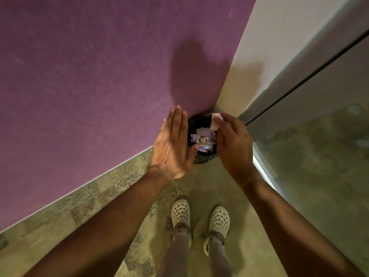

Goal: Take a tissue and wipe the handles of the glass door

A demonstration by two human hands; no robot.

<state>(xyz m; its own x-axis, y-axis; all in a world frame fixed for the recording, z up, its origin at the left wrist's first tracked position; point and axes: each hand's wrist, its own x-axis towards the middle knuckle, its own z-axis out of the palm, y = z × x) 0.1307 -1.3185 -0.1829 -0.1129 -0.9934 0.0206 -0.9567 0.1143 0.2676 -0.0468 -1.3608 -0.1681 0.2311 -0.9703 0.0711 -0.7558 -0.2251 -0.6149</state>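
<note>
- Nearest, two feet in pale perforated clogs (199, 214) stand on the mottled floor (249, 246).
- The left hand (171, 144) is flat, fingers pressed together and straight, thumb apart, empty, beside the bin.
- The right hand (232, 144) pinches a small folded tissue (215, 121) at its fingertips, above the bin's rim.
- The dark bin (201, 156) with crumpled paper (202, 139) stands in the corner against the purple wall (99, 76).
- The glass door (319, 136) is to the right.

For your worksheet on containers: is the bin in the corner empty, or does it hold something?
It holds something. Crumpled paper lies inside the dark bin, seen between the two hands.
</note>
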